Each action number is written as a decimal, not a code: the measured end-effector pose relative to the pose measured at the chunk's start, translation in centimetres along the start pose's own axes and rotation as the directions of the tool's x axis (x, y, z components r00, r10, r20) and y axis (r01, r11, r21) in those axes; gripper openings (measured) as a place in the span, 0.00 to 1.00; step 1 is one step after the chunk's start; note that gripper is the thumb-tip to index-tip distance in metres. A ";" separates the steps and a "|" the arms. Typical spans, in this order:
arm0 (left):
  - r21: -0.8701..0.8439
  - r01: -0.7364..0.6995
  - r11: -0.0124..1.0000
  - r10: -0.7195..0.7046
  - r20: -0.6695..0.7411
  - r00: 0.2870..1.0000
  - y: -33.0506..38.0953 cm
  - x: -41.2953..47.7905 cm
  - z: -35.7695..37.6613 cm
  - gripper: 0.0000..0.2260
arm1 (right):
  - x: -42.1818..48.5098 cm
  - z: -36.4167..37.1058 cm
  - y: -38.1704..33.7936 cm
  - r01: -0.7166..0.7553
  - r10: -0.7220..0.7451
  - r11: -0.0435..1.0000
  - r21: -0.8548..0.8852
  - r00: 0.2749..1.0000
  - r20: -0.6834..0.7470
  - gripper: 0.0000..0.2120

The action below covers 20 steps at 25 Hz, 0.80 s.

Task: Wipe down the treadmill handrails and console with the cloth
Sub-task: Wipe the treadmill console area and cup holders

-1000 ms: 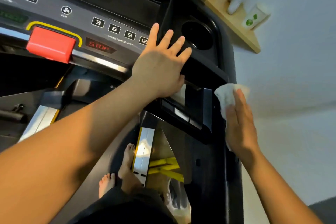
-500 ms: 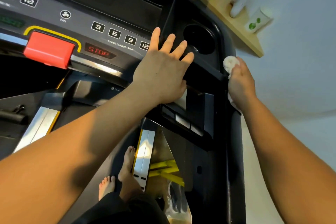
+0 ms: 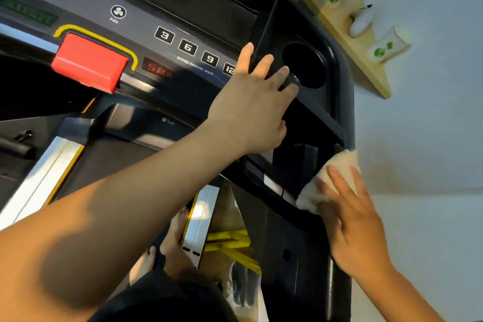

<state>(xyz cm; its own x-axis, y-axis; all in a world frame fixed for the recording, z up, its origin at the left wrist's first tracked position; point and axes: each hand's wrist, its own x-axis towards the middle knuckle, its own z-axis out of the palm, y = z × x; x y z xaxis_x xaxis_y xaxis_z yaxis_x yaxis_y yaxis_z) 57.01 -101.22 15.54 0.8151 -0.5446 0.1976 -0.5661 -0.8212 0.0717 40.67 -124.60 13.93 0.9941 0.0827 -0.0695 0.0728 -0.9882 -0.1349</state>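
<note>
The black treadmill console (image 3: 183, 15) fills the upper left, with number buttons and a red stop key (image 3: 90, 61). My left hand (image 3: 253, 107) lies flat on the console's right end, fingers straight, beside the round cup holder (image 3: 304, 65). My right hand (image 3: 350, 219) presses a pale cloth (image 3: 332, 178) with straight fingers against the black right handrail (image 3: 308, 248), just below the console's corner. Part of the cloth is hidden under my fingers.
A wooden wall shelf (image 3: 358, 47) with small white pots hangs behind the console's right side. A pale wall (image 3: 431, 138) runs close along the right of the handrail. Below, my bare feet (image 3: 172, 243) stand on the deck by the silver side rail (image 3: 201, 214).
My right hand has slid the cloth down from the console's upper right edge near the cup holder to the handrail below. My left hand has stayed on the console.
</note>
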 end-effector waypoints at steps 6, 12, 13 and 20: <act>0.016 -0.001 1.000 0.001 0.022 1.000 0.0 -0.4 -0.1 0.27 | 9.2 -0.8 -1.7 0.308 -0.228 0.930 -0.201 0.912 0.342 0.21; -0.134 -0.024 0.991 0.000 -0.173 0.985 0.0 -7.9 1.9 0.23 | 5.1 -3.0 1.2 0.444 -0.310 0.839 -0.314 0.865 0.394 0.29; -0.162 -0.001 0.987 -0.031 -0.194 0.981 0.5 -9.1 2.4 0.22 | 6.0 -3.3 0.9 0.454 -0.303 0.841 -0.295 0.846 0.439 0.29; -0.226 0.038 0.973 -0.097 -0.253 0.963 0.7 -9.6 2.9 0.22 | 13.5 0.3 -4.6 0.583 -0.116 0.713 -0.388 0.644 0.756 0.13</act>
<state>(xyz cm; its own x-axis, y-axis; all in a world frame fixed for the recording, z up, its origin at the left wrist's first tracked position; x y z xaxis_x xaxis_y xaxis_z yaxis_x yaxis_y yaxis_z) 49.13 -97.10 10.91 0.8081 -0.4019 0.4307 -0.5476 -0.7819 0.2980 53.75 -118.90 13.35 0.5718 0.2650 -0.7764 0.6629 -0.7068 0.2469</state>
